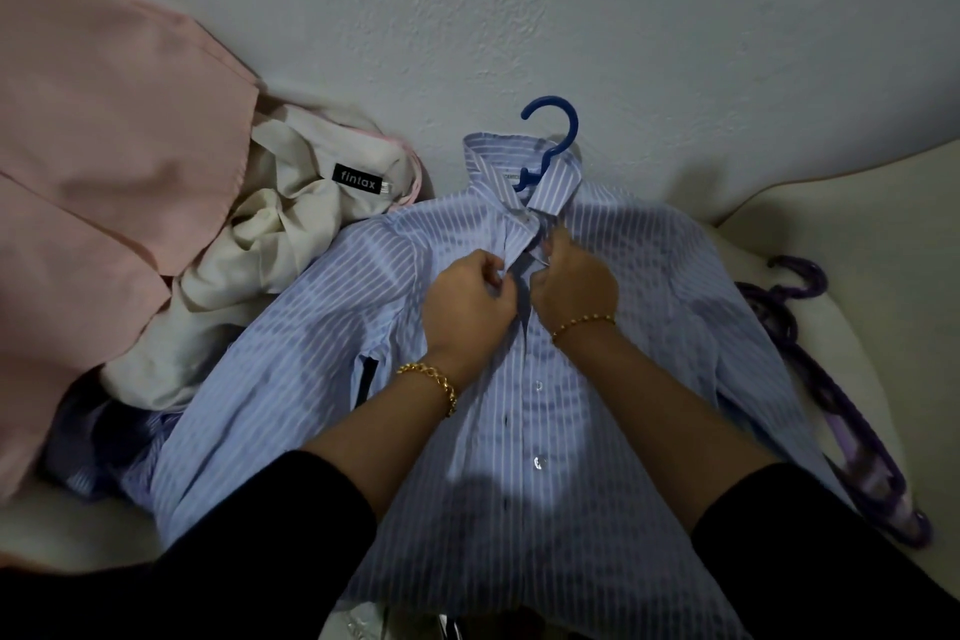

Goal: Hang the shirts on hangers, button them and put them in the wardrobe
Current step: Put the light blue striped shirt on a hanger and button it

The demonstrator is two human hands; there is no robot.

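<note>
Here, both the left hand [470, 299] and right hand [574, 281] are pinching the soft, limp striped shirt's [597, 431] placket edges at twelve o'clock, below the blue hanger [558, 133].

Dim light, dark bottom corners, wide-angle bending at edges, soft focus

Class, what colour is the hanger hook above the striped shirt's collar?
Blue plastic hanger hook; head view.

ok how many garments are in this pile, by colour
blue striped shirt: 1
cream shirt: 1
pink garment: 1
darker striped cloth, mostly hidden: 1
total: 4
</note>
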